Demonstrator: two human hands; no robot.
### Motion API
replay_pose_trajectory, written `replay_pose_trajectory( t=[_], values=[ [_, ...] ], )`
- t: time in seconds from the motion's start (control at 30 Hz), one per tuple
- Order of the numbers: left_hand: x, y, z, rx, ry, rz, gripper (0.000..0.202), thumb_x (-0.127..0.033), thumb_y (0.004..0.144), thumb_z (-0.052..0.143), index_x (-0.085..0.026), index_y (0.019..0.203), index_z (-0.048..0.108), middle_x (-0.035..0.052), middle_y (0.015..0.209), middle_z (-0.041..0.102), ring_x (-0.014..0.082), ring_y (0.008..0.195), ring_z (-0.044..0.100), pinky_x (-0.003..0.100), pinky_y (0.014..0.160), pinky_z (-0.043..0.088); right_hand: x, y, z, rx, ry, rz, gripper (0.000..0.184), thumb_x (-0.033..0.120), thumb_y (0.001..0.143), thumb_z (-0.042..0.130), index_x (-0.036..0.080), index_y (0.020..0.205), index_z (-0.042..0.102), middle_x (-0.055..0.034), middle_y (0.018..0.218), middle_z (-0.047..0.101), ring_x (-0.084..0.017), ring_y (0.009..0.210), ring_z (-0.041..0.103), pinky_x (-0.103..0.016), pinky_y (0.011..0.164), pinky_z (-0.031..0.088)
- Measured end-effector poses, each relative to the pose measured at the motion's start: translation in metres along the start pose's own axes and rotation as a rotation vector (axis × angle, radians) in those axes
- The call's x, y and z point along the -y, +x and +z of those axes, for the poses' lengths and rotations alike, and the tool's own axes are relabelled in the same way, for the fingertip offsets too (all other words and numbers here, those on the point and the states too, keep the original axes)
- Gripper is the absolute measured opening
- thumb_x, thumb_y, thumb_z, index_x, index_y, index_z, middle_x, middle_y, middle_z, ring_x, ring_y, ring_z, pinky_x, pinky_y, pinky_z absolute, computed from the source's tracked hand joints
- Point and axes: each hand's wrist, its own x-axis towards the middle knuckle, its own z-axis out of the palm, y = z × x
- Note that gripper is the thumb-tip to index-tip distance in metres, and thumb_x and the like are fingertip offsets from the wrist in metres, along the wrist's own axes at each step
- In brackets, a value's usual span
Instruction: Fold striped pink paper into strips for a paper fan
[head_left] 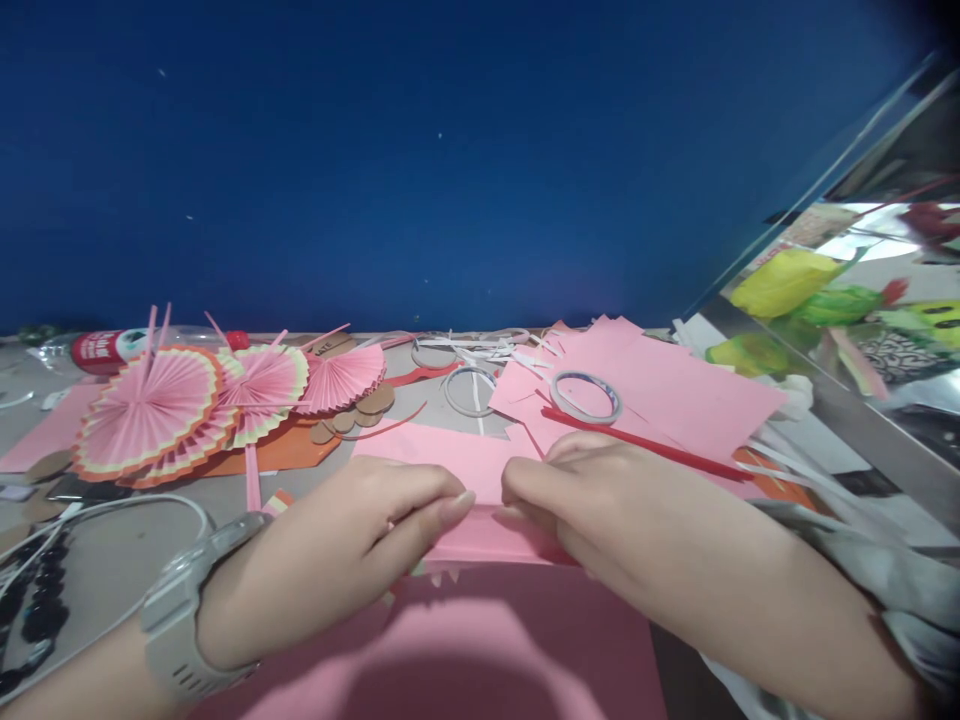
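Note:
Both hands pinch one sheet of pink paper [480, 540] in front of me, and a horizontal crease or folded edge runs between them. My left hand [390, 510], with a grey watch on the wrist, has its thumb and index finger closed on the paper. Close beside it on the right, my right hand [577, 490] grips the same paper, its fingers curled and partly hidden. Under the hands lies a larger pink sheet [480, 650]. Just beyond my right hand are a roll of tape [587, 397] and a thin red strip [660, 445].
Pleated pink paper fans [150, 410] with orange and yellow rims lie at the left, before a plastic bottle [109, 350]. Several brown discs [375, 400], more pink sheets [660, 380] and another ring [469, 390] sit farther back. A blue partition [435, 170] rises behind the table.

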Motion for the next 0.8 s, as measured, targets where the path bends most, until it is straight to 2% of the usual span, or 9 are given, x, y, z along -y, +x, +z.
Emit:
replay_pose_trajectory(
  t=[0.13, 0.27, 0.37, 0.43, 0.53, 0.6, 0.7, 0.8],
  values=[
    [0.001, -0.003, -0.008, 0.108, -0.073, 0.008, 0.035, -0.038, 0.096, 0.028, -0.021, 0.074, 0.049, -0.0068, 0.063, 0.048, 0.0077, 0.060, 0.050, 0.019, 0.058, 0.036, -0.004, -0.001, -0.005, 0.077, 0.007, -0.043, 0.015, 0.015, 0.082, 0.047, 0.022, 0.069, 0.048, 0.0041, 0.053, 0.048, -0.013, 0.049, 0.043, -0.023, 0.046, 0.021],
    [0.003, -0.005, -0.015, 0.194, -0.111, 0.045, 0.029, -0.036, 0.095, 0.030, -0.028, 0.097, 0.057, -0.0053, 0.087, 0.063, 0.0109, 0.080, 0.058, 0.020, 0.068, 0.040, -0.007, -0.002, -0.004, 0.083, 0.046, -0.102, 0.015, 0.018, 0.085, 0.044, 0.023, 0.071, 0.049, 0.0036, 0.058, 0.051, -0.013, 0.054, 0.046, -0.023, 0.047, 0.022],
    [0.005, -0.004, -0.017, 0.200, -0.119, 0.037, 0.030, -0.038, 0.095, 0.031, -0.030, 0.102, 0.059, -0.0038, 0.102, 0.064, 0.0133, 0.090, 0.060, 0.021, 0.074, 0.041, -0.007, -0.002, -0.001, 0.103, 0.034, -0.064, 0.015, 0.018, 0.085, 0.043, 0.023, 0.073, 0.050, 0.0031, 0.058, 0.050, -0.014, 0.054, 0.046, -0.023, 0.047, 0.023],
    [0.006, -0.005, -0.017, 0.208, -0.147, 0.029, 0.030, -0.039, 0.095, 0.032, -0.032, 0.111, 0.057, -0.0036, 0.099, 0.066, 0.0136, 0.090, 0.061, 0.022, 0.075, 0.042, -0.006, -0.002, 0.000, 0.108, 0.025, -0.035, 0.015, 0.017, 0.084, 0.043, 0.024, 0.073, 0.050, 0.0027, 0.058, 0.050, -0.014, 0.054, 0.045, -0.023, 0.048, 0.025],
    [0.006, -0.007, -0.021, 0.270, -0.248, -0.004, 0.036, -0.039, 0.095, 0.031, -0.036, 0.130, 0.039, -0.0064, 0.083, 0.068, 0.0116, 0.082, 0.063, 0.021, 0.075, 0.043, -0.010, -0.002, -0.002, 0.128, 0.044, -0.041, 0.015, 0.012, 0.080, 0.044, 0.024, 0.074, 0.051, 0.0024, 0.061, 0.050, -0.014, 0.056, 0.047, -0.023, 0.050, 0.028],
    [0.005, -0.009, -0.023, 0.253, -0.304, -0.028, 0.034, -0.040, 0.096, 0.029, -0.035, 0.127, 0.040, -0.0064, 0.087, 0.068, 0.0102, 0.078, 0.063, 0.021, 0.075, 0.044, -0.016, -0.005, -0.002, 0.138, 0.060, -0.061, 0.017, 0.009, 0.077, 0.045, 0.024, 0.074, 0.052, 0.0024, 0.063, 0.051, -0.013, 0.057, 0.047, -0.022, 0.051, 0.029],
    [0.002, -0.010, -0.022, 0.158, -0.264, -0.027, 0.029, -0.043, 0.094, 0.033, -0.030, 0.111, 0.052, -0.0050, 0.097, 0.065, 0.0103, 0.079, 0.061, 0.021, 0.073, 0.042, -0.026, -0.011, -0.001, 0.084, 0.069, -0.092, 0.017, 0.009, 0.077, 0.045, 0.023, 0.074, 0.053, 0.0019, 0.064, 0.050, -0.013, 0.057, 0.048, -0.022, 0.052, 0.031],
    [0.000, -0.007, -0.015, 0.101, -0.112, 0.013, 0.024, -0.043, 0.091, 0.041, -0.025, 0.089, 0.055, -0.0064, 0.078, 0.063, 0.0106, 0.072, 0.056, 0.021, 0.065, 0.038, -0.029, -0.015, 0.000, 0.007, 0.061, -0.132, 0.019, 0.007, 0.077, 0.043, 0.022, 0.075, 0.054, 0.0017, 0.063, 0.050, -0.014, 0.059, 0.049, -0.023, 0.054, 0.033]
  ],
)
